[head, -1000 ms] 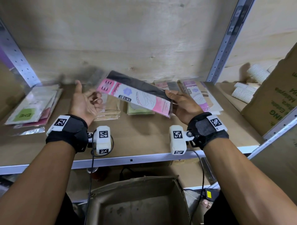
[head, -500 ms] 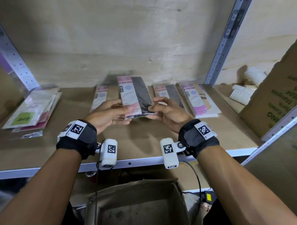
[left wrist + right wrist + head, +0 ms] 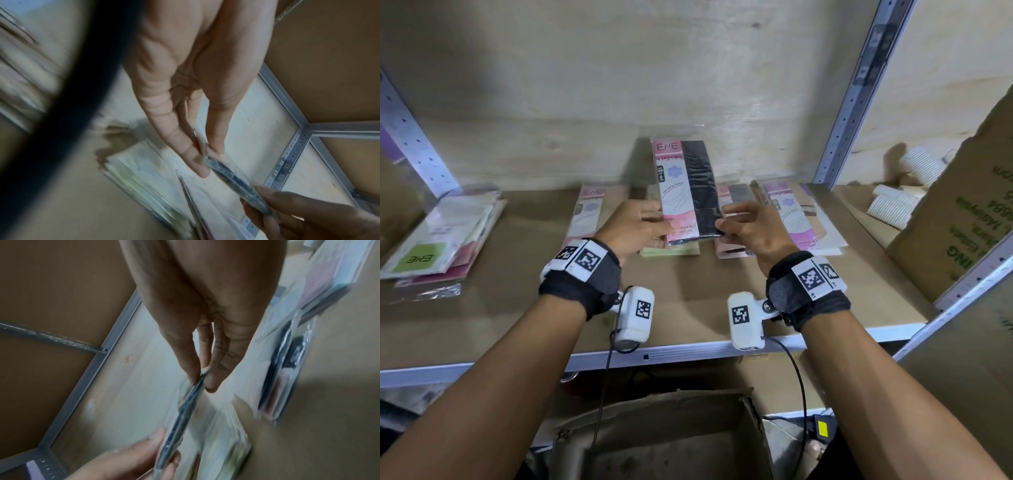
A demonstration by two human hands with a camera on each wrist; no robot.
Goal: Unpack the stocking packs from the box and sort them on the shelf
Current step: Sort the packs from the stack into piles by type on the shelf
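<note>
Overhead, the metal-framed shelf [image 3: 524,308] carries sorted stacks; a cardboard carton [image 3: 969,205] at right shows partial green lettering, unreadable. Below sits the open cardboard box [image 3: 661,442], contents not visible. Left pile [image 3: 441,240]: green label reading "ENE". Black stocking pack [image 3: 688,192], pink card marked "ENE" and "Variety Color", held upright above the middle stacks, likely for reading before sorting. Left hand [image 3: 633,226] and right hand [image 3: 753,229] each pinch a lower corner, thumb against fingers [image 3: 193,155], clamped on the pack edge.
</note>
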